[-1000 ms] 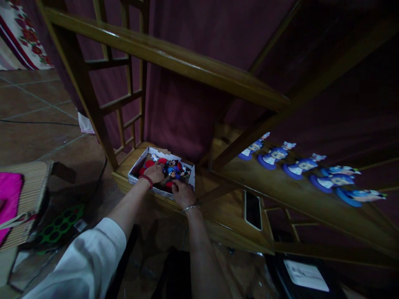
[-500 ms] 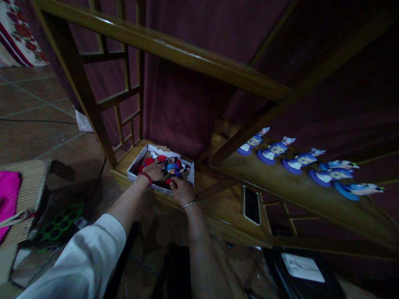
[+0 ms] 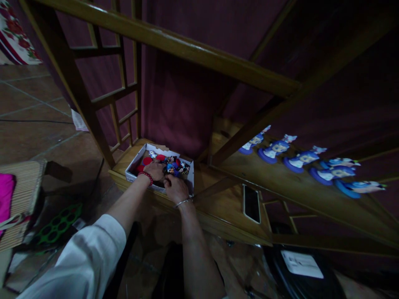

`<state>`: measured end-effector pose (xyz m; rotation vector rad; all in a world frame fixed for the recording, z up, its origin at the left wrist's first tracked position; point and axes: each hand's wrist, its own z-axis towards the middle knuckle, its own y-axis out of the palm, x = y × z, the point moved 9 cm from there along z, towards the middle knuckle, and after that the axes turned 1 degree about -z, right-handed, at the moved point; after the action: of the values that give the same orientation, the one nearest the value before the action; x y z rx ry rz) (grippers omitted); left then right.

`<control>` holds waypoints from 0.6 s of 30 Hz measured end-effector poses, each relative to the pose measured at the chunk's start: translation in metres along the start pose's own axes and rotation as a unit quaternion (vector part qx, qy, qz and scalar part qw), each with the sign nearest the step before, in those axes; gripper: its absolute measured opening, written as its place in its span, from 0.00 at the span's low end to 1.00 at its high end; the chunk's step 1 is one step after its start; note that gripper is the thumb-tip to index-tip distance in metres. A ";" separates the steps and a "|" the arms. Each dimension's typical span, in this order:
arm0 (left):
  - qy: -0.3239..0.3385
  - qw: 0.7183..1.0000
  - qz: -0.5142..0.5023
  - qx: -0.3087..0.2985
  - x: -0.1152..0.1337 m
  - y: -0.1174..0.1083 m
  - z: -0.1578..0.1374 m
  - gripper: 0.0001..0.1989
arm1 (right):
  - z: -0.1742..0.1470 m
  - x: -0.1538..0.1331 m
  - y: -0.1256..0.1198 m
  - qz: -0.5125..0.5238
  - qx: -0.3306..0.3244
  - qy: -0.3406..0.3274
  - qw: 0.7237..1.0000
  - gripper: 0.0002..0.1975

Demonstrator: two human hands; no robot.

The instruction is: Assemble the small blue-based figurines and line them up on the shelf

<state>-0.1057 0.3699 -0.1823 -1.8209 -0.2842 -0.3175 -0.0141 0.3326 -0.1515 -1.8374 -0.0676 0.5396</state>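
A shallow white cardboard box point(image 3: 190, 174) stands on the wooden shelf, holding small figurines point(image 3: 174, 167) in blue, black and white, and several red round pieces point(image 3: 147, 161). My left hand point(image 3: 155, 170), with a red bead bracelet, reaches over the near side into the box. Its fingers are bent down together among the pieces; whatever they grip is hidden. Close on its right is my right hand point(image 3: 176, 187), wearing a metal bangle, over the box's front edge. Its thumb and fingers are pinched together near the left fingertips, on something too small to make out.
A phone point(image 3: 251, 203) lies on the shelf to the right. Several blue-haired figurines point(image 3: 301, 160) on round bases line the raised shelf. A wooden rail point(image 3: 162, 35) crosses above the box. A stool with a woven top point(image 3: 26, 199) stands left, a black container point(image 3: 299, 270) lower right.
My right hand has moved left, away from a red piece, to beside my left fingertips. My left hand stays in nearly the same place in the box. The view has shifted slightly.
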 end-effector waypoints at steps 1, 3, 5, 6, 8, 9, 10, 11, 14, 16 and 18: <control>0.005 1.000 0.006 0.005 0.002 -0.001 0.000 0.18 | -0.001 0.002 0.000 -0.002 -0.006 0.006 1.000 0.13; 0.010 1.000 0.022 0.011 0.007 -0.003 -0.001 0.21 | -0.002 0.005 0.000 -0.007 -0.017 0.017 1.000 0.14; 0.009 0.999 0.029 0.022 0.013 -0.006 -0.003 0.22 | -0.002 0.007 -0.001 -0.013 -0.024 0.024 0.999 0.13; 0.013 0.999 0.030 0.028 0.017 -0.008 -0.003 0.23 | -0.002 0.007 -0.001 -0.016 -0.026 0.027 0.999 0.13; 0.040 0.998 0.033 0.040 0.028 -0.010 -0.004 0.23 | -0.003 0.007 -0.001 -0.019 -0.030 0.032 0.999 0.13; 0.058 0.997 0.033 0.042 0.034 -0.010 -0.004 0.23 | -0.003 0.008 -0.002 -0.020 -0.031 0.035 0.999 0.13; 0.076 0.996 0.032 0.041 0.040 -0.009 -0.004 0.22 | -0.004 0.008 -0.002 -0.019 -0.029 0.038 0.999 0.13; 0.087 0.995 0.027 0.038 0.043 -0.007 -0.004 0.23 | -0.005 0.009 -0.003 -0.017 -0.027 0.041 0.999 0.13; 0.082 0.996 0.017 0.020 0.045 -0.002 0.000 0.24 | -0.009 0.011 -0.004 -0.016 -0.025 0.038 0.999 0.14; 0.073 0.997 0.024 0.000 0.045 0.004 0.003 0.26 | -0.012 0.015 -0.006 -0.012 -0.013 0.033 0.999 0.14; 0.070 0.996 0.046 -0.019 0.047 0.008 0.004 0.27 | -0.015 0.020 -0.008 -0.009 -0.012 0.033 0.999 0.14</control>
<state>-0.0586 0.3730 -0.1737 -1.8325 -0.0979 -0.3862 0.0118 0.3280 -0.1477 -1.8742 -0.0456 0.4671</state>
